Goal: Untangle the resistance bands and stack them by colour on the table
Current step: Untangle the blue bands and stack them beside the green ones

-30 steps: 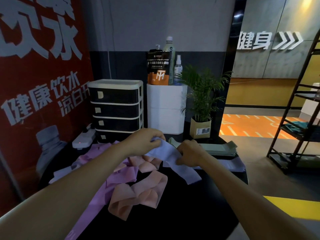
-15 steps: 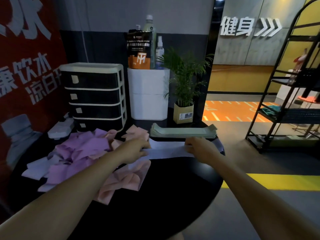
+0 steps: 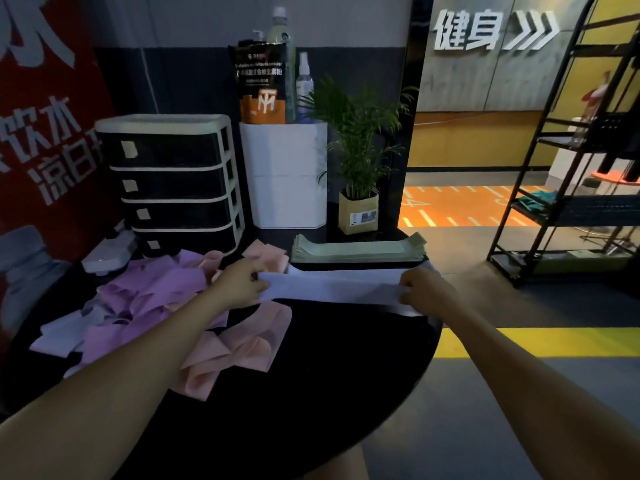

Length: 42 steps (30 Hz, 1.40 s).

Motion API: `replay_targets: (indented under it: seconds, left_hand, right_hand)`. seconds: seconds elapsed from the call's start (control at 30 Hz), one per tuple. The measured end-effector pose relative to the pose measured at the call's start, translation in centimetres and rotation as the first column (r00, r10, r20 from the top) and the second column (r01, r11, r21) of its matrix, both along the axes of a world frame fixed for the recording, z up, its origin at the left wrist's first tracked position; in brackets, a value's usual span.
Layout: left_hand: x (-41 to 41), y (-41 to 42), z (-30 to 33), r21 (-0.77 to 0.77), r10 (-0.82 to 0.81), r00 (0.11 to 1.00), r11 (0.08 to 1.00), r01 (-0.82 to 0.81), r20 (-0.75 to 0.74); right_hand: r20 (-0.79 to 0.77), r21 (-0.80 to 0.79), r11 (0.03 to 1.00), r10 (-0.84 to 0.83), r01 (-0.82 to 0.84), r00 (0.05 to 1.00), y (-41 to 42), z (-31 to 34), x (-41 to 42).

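A round black glossy table (image 3: 311,393) fills the foreground of a dim gym corner, its left half covered by a loose heap of tangled lilac fabric resistance bands (image 3: 145,303) with crumpled salmon-pink bands (image 3: 235,351) lying beside and partly under them. At the back of the table stands a black four-drawer plastic organiser with a cream frame (image 3: 169,181), a white rectangular bin (image 3: 284,174) beside it topped with a dark pouch and bottles, and a small potted palm in a tan paper-wrapped pot (image 3: 358,161) to the right. Just in front of the plant, a flat, squared-up stack of pale green bands (image 3: 356,249) rests near the table's far edge. A person reaches in with two bare forearms and holds a pale lavender-white band (image 3: 332,287) stretched flat and level between the hands, just in front of the green stack and low over the tabletop; whether it touches the surface cannot be told. The left hand (image 3: 239,284) pinches one end with curled fingers, and the right hand (image 3: 420,287) grips the other end, fingers folded over the fabric.
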<state>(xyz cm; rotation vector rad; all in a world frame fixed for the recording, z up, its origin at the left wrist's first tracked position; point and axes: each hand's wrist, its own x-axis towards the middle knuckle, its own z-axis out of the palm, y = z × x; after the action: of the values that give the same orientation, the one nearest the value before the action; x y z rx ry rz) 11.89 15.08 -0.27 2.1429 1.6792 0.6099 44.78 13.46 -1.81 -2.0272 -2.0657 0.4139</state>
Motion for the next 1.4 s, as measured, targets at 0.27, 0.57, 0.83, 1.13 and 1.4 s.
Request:
replay_targets:
  seconds: [0.27, 0.57, 0.83, 1.13, 1.4]
  left_hand:
    - [2.4, 3.2, -0.1, -0.134, 0.253, 0.897, 0.967, -0.219, 0.362]
    - [4.3, 5.3, -1.6, -0.201, 0.295, 0.846, 0.953, -0.227, 0.444]
    - [4.5, 6.1, -3.1, -0.186, 0.323, 0.877, 0.944, -0.273, 0.356]
    - [4.6, 5.7, -3.8, -0.141, 0.349, 0.887, 0.937, -0.320, 0.303]
    - [4.8, 5.4, -3.8, -0.124, 0.328, 0.894, 0.944, -0.304, 0.305]
  right_hand:
    - [-0.313, 0.060, 0.963, -0.233, 0.264, 0.921, 2.1, 1.1, 3.4]
    - [-0.583, 0.158, 0.859, -0.316, 0.486, 0.748, 4.4, 0.5, 5.3]
    - [-0.513, 0.194, 0.842, -0.349, 0.502, 0.784, 5.6, -1.4, 6.0]
    - [-0.380, 0.256, 0.836, -0.375, 0.486, 0.846, 5.9, -2.9, 5.0]
    - [-0.244, 0.322, 0.946, 0.043, 0.038, 0.969, 4.0, -2.2, -2.8]
